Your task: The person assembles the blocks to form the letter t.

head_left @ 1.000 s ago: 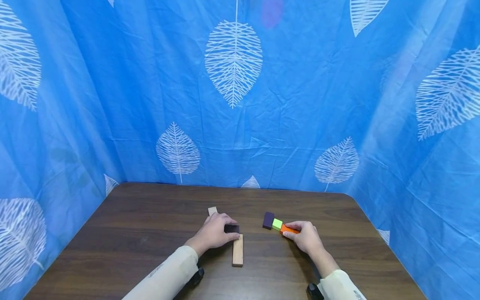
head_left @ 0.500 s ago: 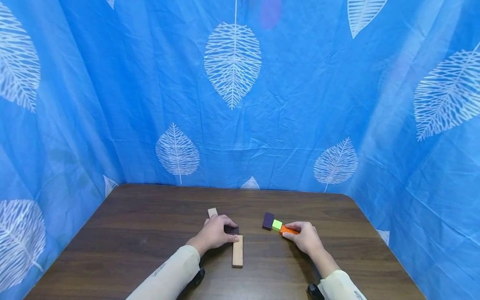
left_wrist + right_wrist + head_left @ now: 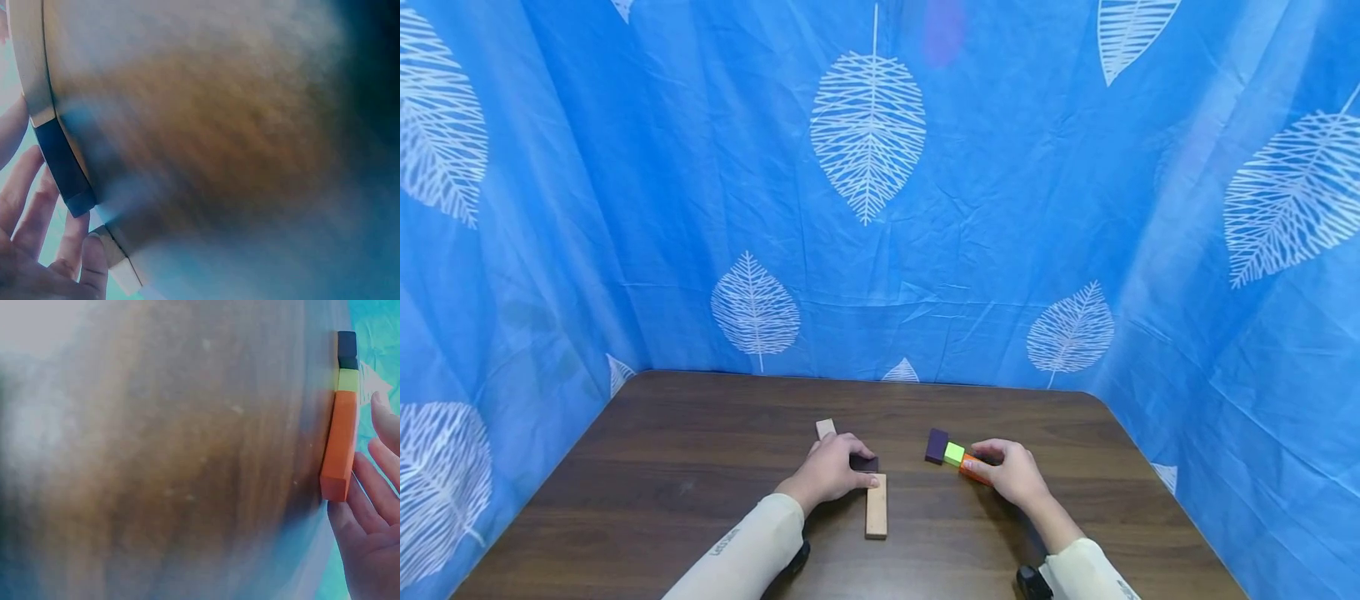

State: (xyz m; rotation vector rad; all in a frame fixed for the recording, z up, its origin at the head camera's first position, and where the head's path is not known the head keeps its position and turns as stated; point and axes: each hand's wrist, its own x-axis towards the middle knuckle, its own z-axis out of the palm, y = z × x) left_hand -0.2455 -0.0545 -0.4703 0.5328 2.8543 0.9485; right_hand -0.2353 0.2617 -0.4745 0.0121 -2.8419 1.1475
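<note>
In the head view, my left hand grips a dark block, its thumb over the end of a long pale wooden block. A second pale block shows just beyond that hand, partly hidden. The left wrist view shows the fingers along the dark block's side. My right hand is around an orange block, the index finger apart from its far side and the thumb over it. A lime-green block joins the orange one to a dark purple block.
The blocks lie on a brown wood-grain table. A blue curtain with white leaf prints hangs along the table's back and sides. Both sleeves are pale, and the right wrist carries a black device.
My right index finger has lifted off the orange block, whose near end has turned slightly towards me. The left hand stays at the dark block; its thumb has slid a little nearer.
</note>
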